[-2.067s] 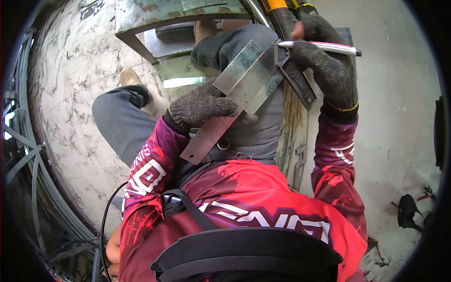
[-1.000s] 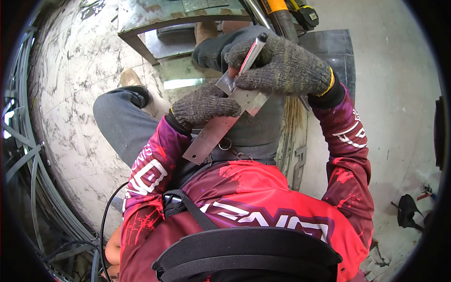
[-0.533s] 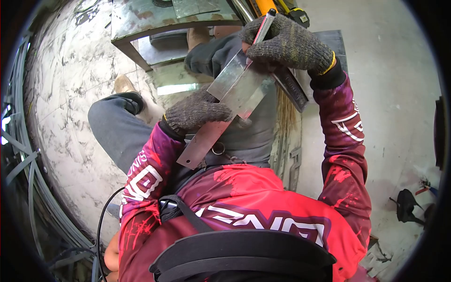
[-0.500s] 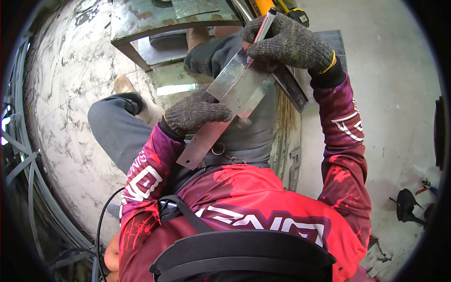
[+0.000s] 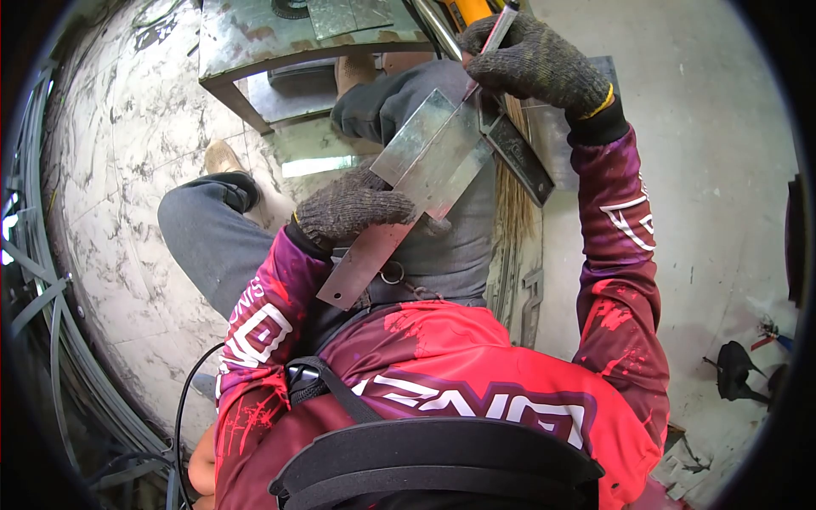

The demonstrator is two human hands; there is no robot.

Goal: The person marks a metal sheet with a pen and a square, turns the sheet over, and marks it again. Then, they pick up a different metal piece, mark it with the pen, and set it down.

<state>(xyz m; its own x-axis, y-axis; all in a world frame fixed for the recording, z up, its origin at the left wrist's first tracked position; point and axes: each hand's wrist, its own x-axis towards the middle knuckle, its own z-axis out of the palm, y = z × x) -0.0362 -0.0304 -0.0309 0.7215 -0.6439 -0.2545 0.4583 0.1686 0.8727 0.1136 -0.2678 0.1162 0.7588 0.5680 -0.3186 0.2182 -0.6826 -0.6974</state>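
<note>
The left hand [image 5: 353, 206] clamps a flat silver metal square [image 5: 367, 262]; the right hand [image 5: 544, 66] grips a slim red-and-white marker [image 5: 496, 36].

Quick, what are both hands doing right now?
Left gloved hand: closed, holding the flat silver metal sheet and the long metal ruler blade.
Right gloved hand: closed, holding the slim white-and-red marker.

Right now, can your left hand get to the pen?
Probably not: my left hand is busy holding the metal ruler, and the pen is in my right hand, further away.
</note>
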